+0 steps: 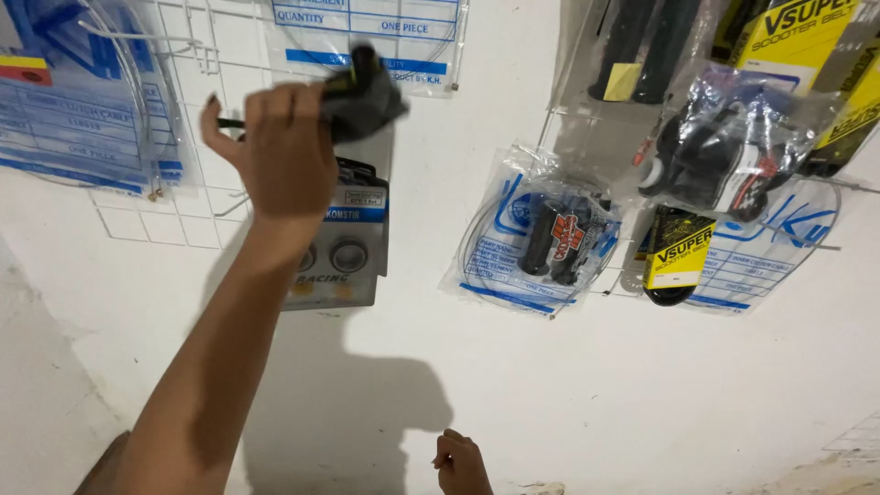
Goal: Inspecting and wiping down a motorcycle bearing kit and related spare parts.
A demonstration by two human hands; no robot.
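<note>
My left hand [280,151] is raised against a white wire grid [188,55] on the wall and grips a dark, blurred package [362,96] by its top edge. Just below that package hangs a grey blister pack [353,247] with two round metal parts. My right hand [461,463] is low at the bottom edge of the view, fingers curled loosely, holding nothing that I can see. A clear bag with a coiled cable and black handlebar grips [541,238] hangs to the right of my left hand.
Clear bags with blue printing [82,101] hang on the grid at the upper left. At the right hang a bag of black parts [733,151], a yellow-and-black belt sleeve [676,252] and more packets. The wall [642,385] is white.
</note>
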